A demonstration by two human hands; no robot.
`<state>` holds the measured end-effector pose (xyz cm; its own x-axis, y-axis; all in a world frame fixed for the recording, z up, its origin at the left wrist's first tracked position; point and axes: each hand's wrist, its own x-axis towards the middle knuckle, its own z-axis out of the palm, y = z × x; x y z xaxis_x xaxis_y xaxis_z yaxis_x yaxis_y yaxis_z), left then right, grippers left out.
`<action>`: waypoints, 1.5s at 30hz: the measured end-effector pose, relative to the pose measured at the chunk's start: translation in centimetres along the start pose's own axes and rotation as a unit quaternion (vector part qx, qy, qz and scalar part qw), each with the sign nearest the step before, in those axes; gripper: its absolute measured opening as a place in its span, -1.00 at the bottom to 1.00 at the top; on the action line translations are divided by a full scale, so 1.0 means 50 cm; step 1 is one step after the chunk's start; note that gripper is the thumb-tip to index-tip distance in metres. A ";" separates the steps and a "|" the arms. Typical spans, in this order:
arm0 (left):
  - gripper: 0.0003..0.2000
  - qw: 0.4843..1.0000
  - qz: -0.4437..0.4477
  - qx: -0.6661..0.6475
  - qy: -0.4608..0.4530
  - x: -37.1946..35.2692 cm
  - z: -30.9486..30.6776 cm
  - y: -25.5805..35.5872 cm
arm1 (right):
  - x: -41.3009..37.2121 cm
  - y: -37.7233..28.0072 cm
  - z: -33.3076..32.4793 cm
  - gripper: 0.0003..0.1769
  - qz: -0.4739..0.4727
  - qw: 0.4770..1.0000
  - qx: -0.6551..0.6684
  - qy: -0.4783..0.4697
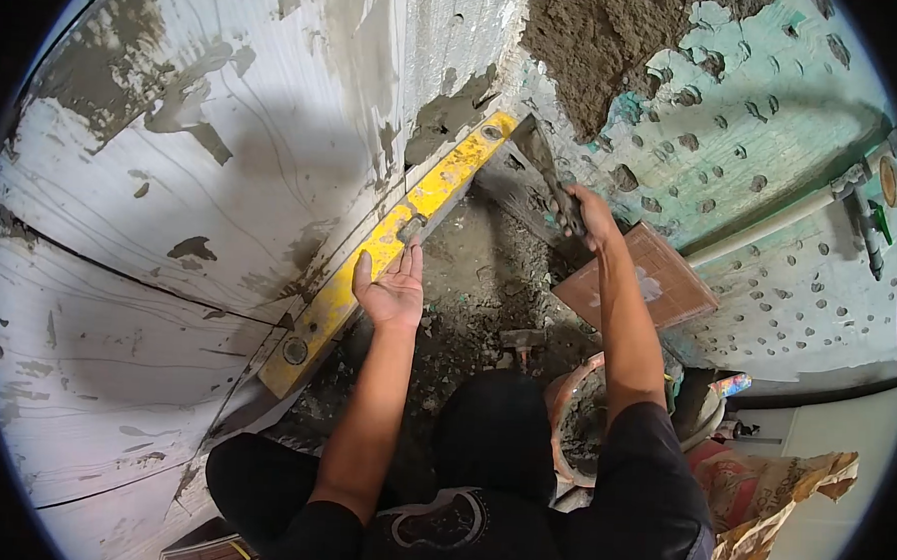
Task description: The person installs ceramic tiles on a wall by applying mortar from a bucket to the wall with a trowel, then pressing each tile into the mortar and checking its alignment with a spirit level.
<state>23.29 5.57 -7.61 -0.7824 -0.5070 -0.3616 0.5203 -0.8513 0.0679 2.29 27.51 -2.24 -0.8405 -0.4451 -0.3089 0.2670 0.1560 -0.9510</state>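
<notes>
A yellow spirit level (400, 233), smeared with mortar, lies diagonally along the base of the white wall. My left hand (389, 289) is palm up against it, fingers stretched out and their tips at its middle vial. In my right hand (593, 218) is a mortar-caked trowel (542, 154), its narrow dark blade reaching toward the upper end of the level. The fingers wrap round its handle. Just below that hand, a brown tile (641, 283) sits tilted, partly behind my forearm.
Beside my right arm stands an orange bucket (559, 425) holding mortar. A small tool (522, 345) lies on the rubble-strewn floor (474, 266). A pale pipe (766, 232) runs along the pitted green wall (734, 162). A torn paper sack (769, 494) is at lower right.
</notes>
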 end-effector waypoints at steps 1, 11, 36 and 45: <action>-0.45 1.000 0.000 0.004 0.001 -0.001 0.001 0.000 | 0.020 -0.009 -0.003 -0.67 0.007 1.000 -0.017 0.003; -0.49 1.000 -0.005 0.000 0.009 0.000 -0.004 0.002 | 0.100 -0.086 -0.050 -0.67 0.054 0.992 -0.088 -0.068; -0.48 1.000 -0.001 0.006 0.005 -0.003 0.002 0.003 | 0.084 0.009 -0.022 -0.62 0.009 0.908 0.343 -0.239; -0.47 1.000 -0.003 -0.004 -0.002 0.000 -0.002 0.001 | 0.139 -0.056 0.040 -0.68 -0.116 0.992 -0.035 0.024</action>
<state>23.37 5.54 -7.71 -0.7866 -0.5033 -0.3576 0.5192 -0.8527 0.0579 -3.34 22.22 -1.75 -0.8971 -0.4346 -0.0798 0.0319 0.1164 -0.9927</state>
